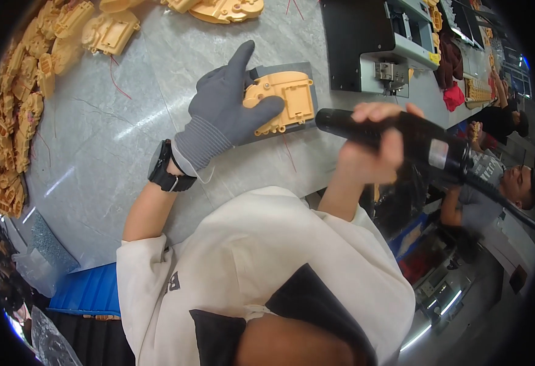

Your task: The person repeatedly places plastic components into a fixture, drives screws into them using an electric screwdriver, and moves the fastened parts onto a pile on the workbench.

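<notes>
My left hand (pixel 228 107), in a grey knit glove with a black watch at the wrist, lies flat on a yellow moulded plastic housing (pixel 286 100). The housing rests in a grey fixture block (pixel 307 76) on the grey table. My right hand (pixel 374 143), bare, grips a black powered screwdriver (pixel 395 134) held level, its tip pointing left toward the fixture's right edge. A black cable (pixel 502 204) runs from the tool's rear to the lower right.
Many yellow plastic housings (pixel 17 116) are heaped along the table's left and far edges. A black and grey machine (pixel 377 43) stands at the far right. Thin red wires (pixel 118 85) lie on the table. Other people (pixel 511 183) sit at the right. A blue bin (pixel 87 290) is lower left.
</notes>
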Tool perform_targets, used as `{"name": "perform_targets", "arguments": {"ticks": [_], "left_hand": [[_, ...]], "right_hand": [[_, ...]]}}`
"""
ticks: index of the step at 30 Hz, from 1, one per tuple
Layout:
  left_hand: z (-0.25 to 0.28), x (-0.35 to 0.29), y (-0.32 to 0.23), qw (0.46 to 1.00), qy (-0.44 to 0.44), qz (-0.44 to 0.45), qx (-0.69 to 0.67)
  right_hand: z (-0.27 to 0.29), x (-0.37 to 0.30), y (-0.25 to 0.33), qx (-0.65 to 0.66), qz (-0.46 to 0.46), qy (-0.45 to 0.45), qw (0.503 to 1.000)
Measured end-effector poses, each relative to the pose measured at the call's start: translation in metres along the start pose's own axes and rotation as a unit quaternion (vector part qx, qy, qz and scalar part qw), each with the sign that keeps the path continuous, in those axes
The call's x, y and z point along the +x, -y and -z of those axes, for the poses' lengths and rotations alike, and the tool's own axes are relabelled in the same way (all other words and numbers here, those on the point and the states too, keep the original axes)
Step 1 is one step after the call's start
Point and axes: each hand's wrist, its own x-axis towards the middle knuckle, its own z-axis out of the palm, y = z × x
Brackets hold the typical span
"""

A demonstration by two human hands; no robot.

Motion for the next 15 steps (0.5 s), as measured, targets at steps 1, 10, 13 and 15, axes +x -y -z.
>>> {"name": "perform_targets", "arguments": {"ticks": [1,10,13,15], "left_hand": [[0.003,0.000,0.000,1.000,-0.004,-0.004,0.005],[0.081,-0.073,0.001,0.824,-0.161,0.087,-0.537],[0.123,-0.109,0.042,0.670,-0.256,0.131,-0.685],[0.137,-0.122,0.060,0.670,-0.282,0.104,-0.679]], "right_hand": [[-0.005,-0.002,0.001,0.006,0.005,-0.001,1.000],[-0.023,-0.015,0.012,-0.041,-0.013,-0.002,0.999],[-0.019,-0.015,0.011,-0.059,-0.020,-0.004,0.998],[-0.017,-0.012,0.012,-0.049,-0.016,0.011,0.999]]}}
